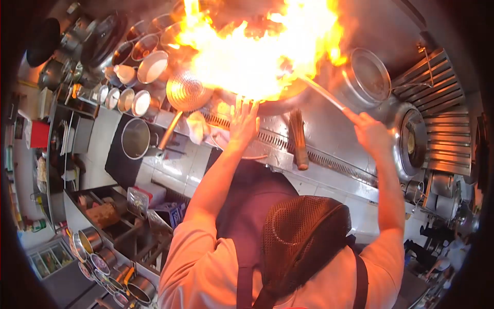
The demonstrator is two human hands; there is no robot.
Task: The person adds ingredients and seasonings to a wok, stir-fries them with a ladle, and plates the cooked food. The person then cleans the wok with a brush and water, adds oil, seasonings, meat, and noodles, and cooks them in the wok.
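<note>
Range (pixel 342 131): steel top in front of you, shiny, slotted drain (pixel 329 160) along your side.
Wok (pixel 282 106): on the range, straight ahead; flames (pixel 257 56) cover most of it, contents can't be made out.
Brush (pixel 298 136): between your hands, bristles toward the wok, butt toward you, crossing the drain.
Left of wok: skimmer (pixel 188 91) just beside it, handle angled back your way; bowls (pixel 141 103) in a row farther left; pale cloth (pixel 196 126) near the skimmer.
Right of wok: basin (pixel 371 78) near it, round pot (pixel 411 138) farther right, slatted panel (pixel 446 100) past that.
Room: tiled floor (pixel 175 167), pans (pixel 99 262) behind you at left, another person (pixel 455 255) small and blurred at back right.
Left arm: reaches forward, slightly bent.
Left hand (pixel 244 124): at the wok's near edge, fingers straight and a bit spread, nothing seen in it; can't tell if it touches the rim.
Right arm: extended forward, out to your right.
Right hand (pixel 370 135): closed round the tool (pixel 327 93) by its grip end.
Tool: shaft slants forward-left to the wok, far end lost in fire.
</note>
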